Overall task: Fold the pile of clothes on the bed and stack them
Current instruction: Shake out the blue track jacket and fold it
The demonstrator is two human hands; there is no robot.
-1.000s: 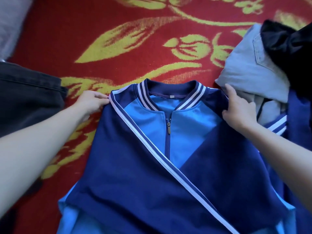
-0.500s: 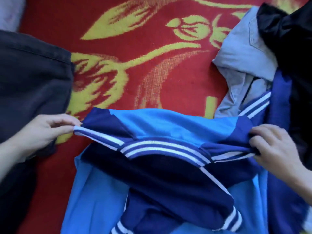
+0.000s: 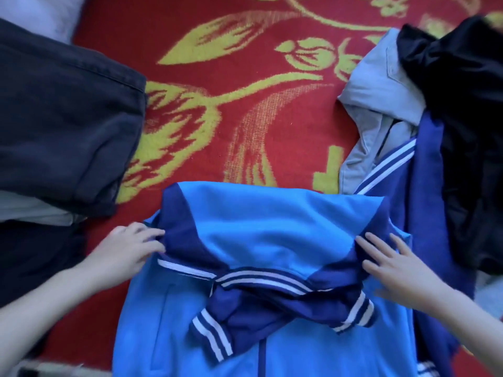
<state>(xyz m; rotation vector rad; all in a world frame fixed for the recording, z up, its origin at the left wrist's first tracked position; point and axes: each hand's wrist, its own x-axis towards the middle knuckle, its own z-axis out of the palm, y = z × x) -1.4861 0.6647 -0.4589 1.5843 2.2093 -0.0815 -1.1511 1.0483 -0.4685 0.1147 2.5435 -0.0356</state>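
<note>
Smoothing the folded jacket [image 3: 272, 227] between your hands, you needed even pressure: right hand [image 3: 394, 263] lay flat, released; left hand [image 3: 130, 247] curled at its edge, grip unclear.

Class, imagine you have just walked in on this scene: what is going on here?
A person is folding a blue jacket on a red and yellow bed cover. Its collar end lies folded down over the body, with the striped cuffs showing below it. The left hand touches the fold's left edge, and the right hand lies flat on its right edge. Dark folded clothes sit to the left. An unfolded heap waits on the right.
</note>
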